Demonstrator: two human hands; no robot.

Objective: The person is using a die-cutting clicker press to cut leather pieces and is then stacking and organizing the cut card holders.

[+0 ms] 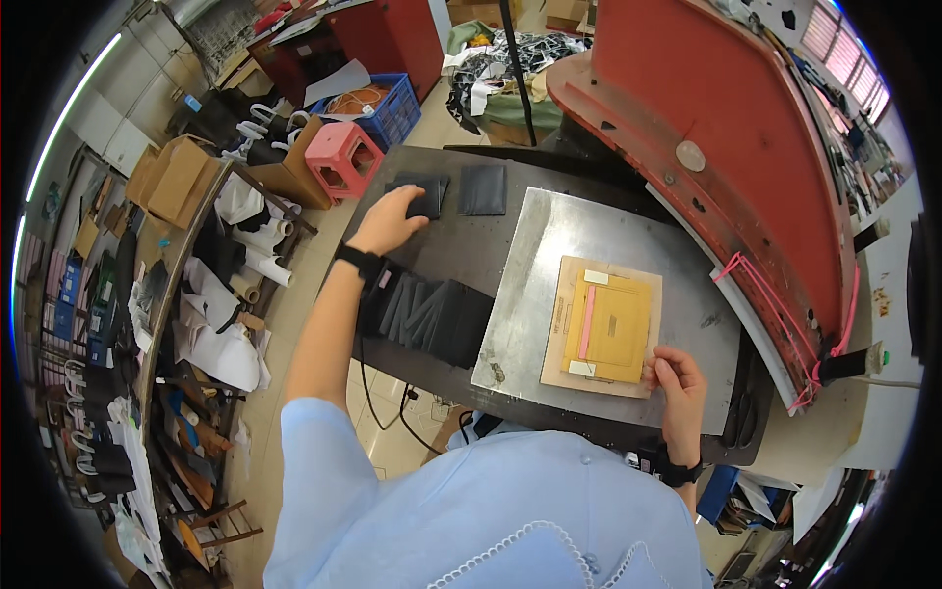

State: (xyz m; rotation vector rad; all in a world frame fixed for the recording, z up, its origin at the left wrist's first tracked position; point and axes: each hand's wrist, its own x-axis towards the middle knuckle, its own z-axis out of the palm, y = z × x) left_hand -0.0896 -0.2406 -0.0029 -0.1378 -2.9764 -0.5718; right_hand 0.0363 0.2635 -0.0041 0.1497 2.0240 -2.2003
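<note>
My left hand (388, 221) reaches across the dark table to a small stack of flat black pieces (432, 201). Its thumb and fingers are apart, with the fingertips at the stack's left side. To the right of that stack lies another flat black piece or pile (482, 189). My right hand (679, 393) has thumb and fingers closed at the lower right edge of a light wooden board (554, 368). A yellow rectangular form (618, 329) with a pink strip (588, 322) and white pads is fixed on that board. The board rests on a metal plate (520, 294).
Overlapping black pieces (432, 314) lie on the table near my left forearm. A large red machine (716, 118) with pink cord (775, 304) rises at the right. Behind the table are a pink stool (341, 157) and a blue crate (394, 110). A cluttered bench (162, 255) stands left.
</note>
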